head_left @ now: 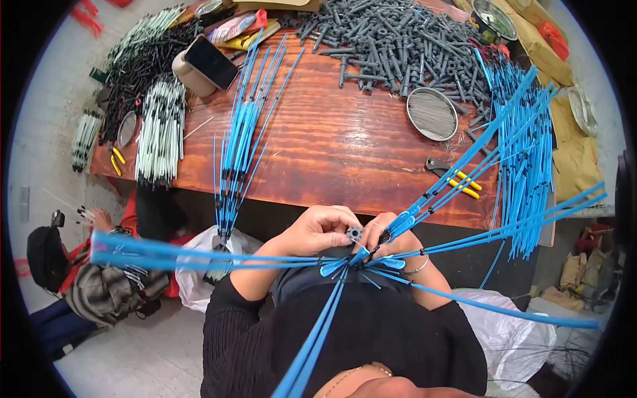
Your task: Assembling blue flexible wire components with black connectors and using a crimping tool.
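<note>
My left hand (pixel 317 229) is closed, pinching a small round grey plastic connector (pixel 354 234) with holes in its end between thumb and fingertips. Right beside it, my right hand (pixel 396 237) is closed around the joined middle of a bundle of long blue plastic rods (pixel 458 180). From that middle, just above my lap, the rods fan out left, right, up and toward me. Short black sleeves and flat blue blades (pixel 334 267) sit near their inner ends. A thin pale strand seems to run between my fingers. My fingers partly hide the join.
Along the back of the wooden table (pixel 305 126) lies a heap of grey plastic pegs (pixel 398 46). Blue rods (pixel 524 152) are stacked right, yellow-handled pliers (pixel 458 179) nearby. A dish of thin pins (pixel 432 114), a phone (pixel 211 62) and white rods (pixel 161 132) also lie there. Another person (pixel 109 265) sits left.
</note>
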A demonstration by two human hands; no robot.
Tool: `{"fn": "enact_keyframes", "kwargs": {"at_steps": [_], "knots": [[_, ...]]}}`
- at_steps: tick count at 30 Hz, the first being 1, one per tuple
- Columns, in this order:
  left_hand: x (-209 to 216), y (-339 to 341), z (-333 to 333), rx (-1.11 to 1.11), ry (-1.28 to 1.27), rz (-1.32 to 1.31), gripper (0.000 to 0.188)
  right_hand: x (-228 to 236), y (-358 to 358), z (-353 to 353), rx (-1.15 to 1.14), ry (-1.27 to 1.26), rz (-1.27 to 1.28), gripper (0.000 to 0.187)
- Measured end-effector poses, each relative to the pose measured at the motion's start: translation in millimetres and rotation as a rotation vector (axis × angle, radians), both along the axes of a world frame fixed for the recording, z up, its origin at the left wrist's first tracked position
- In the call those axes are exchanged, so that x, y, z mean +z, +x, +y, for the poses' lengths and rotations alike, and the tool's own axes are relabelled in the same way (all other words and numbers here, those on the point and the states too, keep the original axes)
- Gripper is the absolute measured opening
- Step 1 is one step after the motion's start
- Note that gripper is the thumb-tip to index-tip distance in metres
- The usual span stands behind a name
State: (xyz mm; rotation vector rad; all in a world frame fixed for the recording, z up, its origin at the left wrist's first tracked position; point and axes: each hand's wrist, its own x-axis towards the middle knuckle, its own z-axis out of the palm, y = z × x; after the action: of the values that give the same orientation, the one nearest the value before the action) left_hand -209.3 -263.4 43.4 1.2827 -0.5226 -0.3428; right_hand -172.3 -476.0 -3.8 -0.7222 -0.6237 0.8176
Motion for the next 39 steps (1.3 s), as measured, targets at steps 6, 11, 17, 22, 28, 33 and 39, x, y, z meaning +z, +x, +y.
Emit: {"fn": "enact_keyframes", "kwargs": {"at_steps": [6, 11, 17, 22, 28, 33, 39], "knots": [[1, -22, -2, 0.023, -0.076, 0.309, 0.032, 4, -4, -1, 0.004, -0.139, -0.072, 0.024], [0, -25, -4, -0.003, -0.105, 0.153, 0.033, 13, -6, 2, -0.04, -0.163, -0.143, 0.024], [13, -15, -7, 0.001, 0.026, -0.032, 0.033, 20, -8, -2, -0.019, -0.178, -0.101, 0.025], [20, -21, -11, 0.066, -0.031, 0.257, 0.036, 19, -10, -1, -0.031, -0.151, -0.065, 0.027], [22, -16, -10, 0.043, 0.052, 0.094, 0.04, 10, -10, -2, -0.064, -0.195, -0.17, 0.028], [28, -20, -9, -0.002, 0.096, 0.059, 0.041, 11, -11, 1, -0.047, -0.193, -0.151, 0.029], [37, -24, -12, 0.111, 0.291, -0.089, 0.036, 15, -12, 3, -0.042, -0.195, -0.146, 0.029]]}}
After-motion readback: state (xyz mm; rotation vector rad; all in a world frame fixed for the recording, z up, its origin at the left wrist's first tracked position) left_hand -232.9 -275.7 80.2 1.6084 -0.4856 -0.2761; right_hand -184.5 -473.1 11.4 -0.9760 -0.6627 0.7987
